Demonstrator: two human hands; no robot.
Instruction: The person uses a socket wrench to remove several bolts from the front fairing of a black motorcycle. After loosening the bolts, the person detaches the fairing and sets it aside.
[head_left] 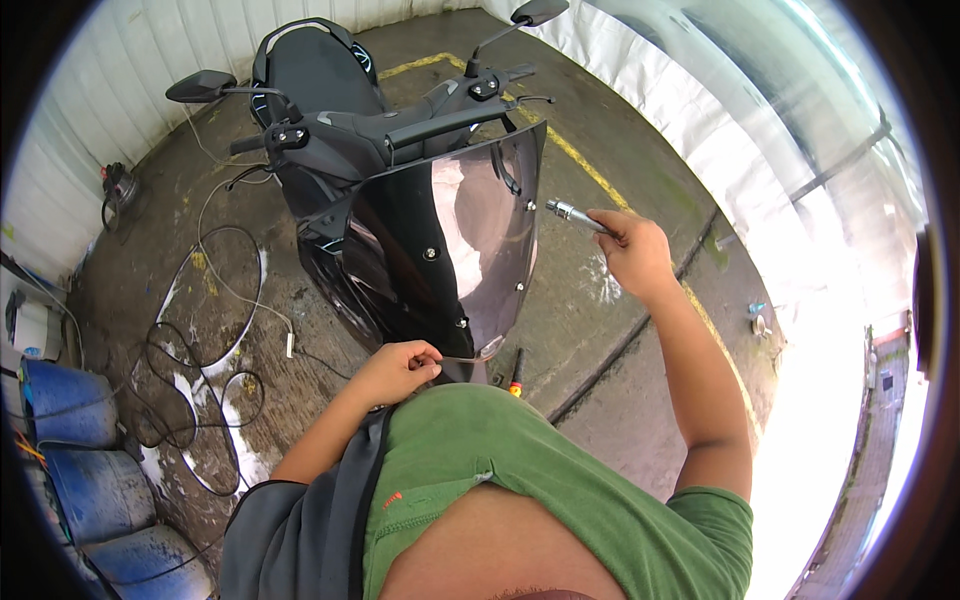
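On the far left, blue barrels (70, 440) are stacked by the white wall (120, 80), out of the way of the work. Black cables (200, 340) are spread in loops over the wet concrete floor (620, 330). A black scooter (330, 130) is parked in the middle, with its front turned toward the person, likely so the front can be reached easily. Two mirrors (200, 86) are seen sticking out from the handlebars. A dark see-through windshield (450, 250) is fixed on the front of the scooter. It is smoky grey, smooth and curved, wide at the top and narrower at the bottom, and small round screws are seen along its edges. The wall and the sky are reflected in it. The bottom edge of the windshield is pinched by the left hand (395, 372), with the fingers curled close together, probably to keep the shield steady. A little further right, a tool with a red and yellow handle (516, 374) is left lying on the floor near the front of the scooter. On the right, a silver tool (572, 212) is gripped by the right hand (632, 250), with the fingers wrapped tightly around it. Its tip is pointed at the right edge of the windshield, just beside it. A yellow line (590, 165) is painted across the floor behind.
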